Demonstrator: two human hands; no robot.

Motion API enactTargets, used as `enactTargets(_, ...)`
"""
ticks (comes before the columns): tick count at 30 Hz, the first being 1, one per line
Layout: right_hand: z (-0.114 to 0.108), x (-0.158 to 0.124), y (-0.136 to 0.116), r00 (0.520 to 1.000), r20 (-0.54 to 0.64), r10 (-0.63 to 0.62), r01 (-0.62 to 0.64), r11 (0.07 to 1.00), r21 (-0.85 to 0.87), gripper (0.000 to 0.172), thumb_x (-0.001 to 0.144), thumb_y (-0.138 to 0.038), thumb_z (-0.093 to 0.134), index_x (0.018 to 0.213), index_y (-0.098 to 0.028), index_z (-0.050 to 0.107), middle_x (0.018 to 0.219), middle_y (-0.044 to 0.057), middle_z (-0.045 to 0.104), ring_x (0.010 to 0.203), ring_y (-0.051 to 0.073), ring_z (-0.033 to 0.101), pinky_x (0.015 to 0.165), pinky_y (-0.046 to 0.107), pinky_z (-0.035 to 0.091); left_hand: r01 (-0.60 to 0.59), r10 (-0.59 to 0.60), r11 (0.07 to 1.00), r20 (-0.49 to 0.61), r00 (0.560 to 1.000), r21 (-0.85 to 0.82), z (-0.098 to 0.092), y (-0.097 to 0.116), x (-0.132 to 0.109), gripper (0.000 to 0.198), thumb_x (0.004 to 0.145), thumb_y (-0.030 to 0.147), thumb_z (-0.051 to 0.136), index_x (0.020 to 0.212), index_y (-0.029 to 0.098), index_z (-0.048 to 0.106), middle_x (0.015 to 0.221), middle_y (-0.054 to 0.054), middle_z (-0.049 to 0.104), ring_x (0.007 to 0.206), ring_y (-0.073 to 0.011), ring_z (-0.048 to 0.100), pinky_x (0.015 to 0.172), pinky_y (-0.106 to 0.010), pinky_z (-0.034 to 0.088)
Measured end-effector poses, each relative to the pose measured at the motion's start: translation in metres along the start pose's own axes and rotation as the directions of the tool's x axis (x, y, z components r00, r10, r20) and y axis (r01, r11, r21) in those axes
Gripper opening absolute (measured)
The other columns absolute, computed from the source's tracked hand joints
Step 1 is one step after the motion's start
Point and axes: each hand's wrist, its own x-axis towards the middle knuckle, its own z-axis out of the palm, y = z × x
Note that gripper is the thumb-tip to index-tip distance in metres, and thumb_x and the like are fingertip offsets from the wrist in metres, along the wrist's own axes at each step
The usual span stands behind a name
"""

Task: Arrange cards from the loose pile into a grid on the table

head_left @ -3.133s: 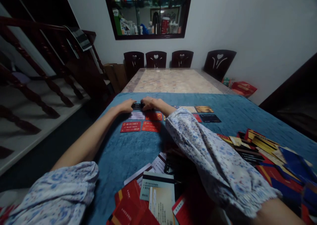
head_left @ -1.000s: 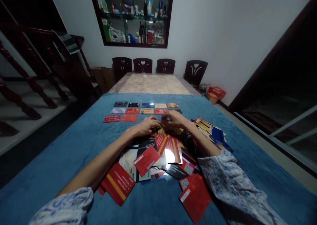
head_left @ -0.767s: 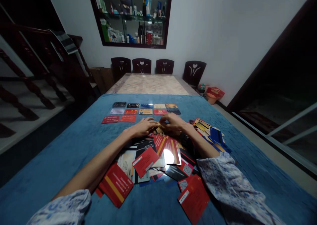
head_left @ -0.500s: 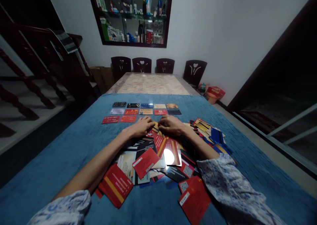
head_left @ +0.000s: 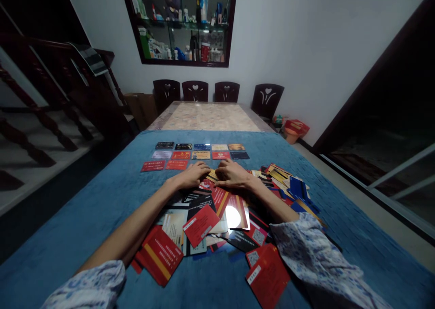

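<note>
A loose heap of plastic cards (head_left: 217, 218), mostly red, black and gold, lies on the blue cloth (head_left: 84, 209) in front of me. My left hand (head_left: 190, 174) and my right hand (head_left: 231, 174) rest side by side at the heap's far edge, fingers curled down onto a yellowish card (head_left: 212, 175) between them. Beyond the hands, cards are laid flat in neat rows (head_left: 200, 151): a back row of several, a middle row of several, and two red cards (head_left: 164, 165) at the front left.
More cards in yellow, blue and red (head_left: 288, 184) spread to the right of my right arm. Past the cloth is a marble table top (head_left: 209, 116) with dark chairs (head_left: 195, 90). A staircase railing (head_left: 50, 87) runs on the left.
Earlier both hands were out at the far rows setting a dark card down. They have since come back to the heap, and in the last second they slid slightly forward onto the yellowish card.
</note>
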Motion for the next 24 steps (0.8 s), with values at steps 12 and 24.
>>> enactTargets(12, -0.004, -0.002, -0.006, 0.999, -0.033, -0.032, 0.030, 0.997, -0.067, 0.024, 0.089, -0.033, 0.059, 0.096, -0.018, 0.077, 0.090, 0.008, 0.070, 0.086, 0.020, 0.059, 0.075, 0.029, 0.039, -0.034, 0.026, 0.997, -0.113, 0.993, -0.071, -0.009, 0.002, -0.004, 0.032, 0.080, 0.011, 0.055, 0.104, 0.024, 0.071, 0.104, -0.006, 0.070, 0.110, -0.0247, 0.055, 0.100, -0.039, 0.045)
enactTargets(24, -0.006, -0.003, -0.006, 0.971, -0.190, 0.143, -0.141, 0.990, 0.025, 0.028, 0.096, -0.026, 0.050, 0.107, -0.019, 0.075, 0.101, 0.011, 0.075, 0.093, 0.020, 0.066, 0.079, 0.027, 0.043, 0.049, -0.083, 0.991, -0.281, 0.956, -0.127, -0.016, 0.007, -0.003, 0.024, 0.078, 0.010, 0.051, 0.082, 0.017, 0.074, 0.081, -0.006, 0.071, 0.084, -0.0201, 0.063, 0.080, -0.031, 0.052)
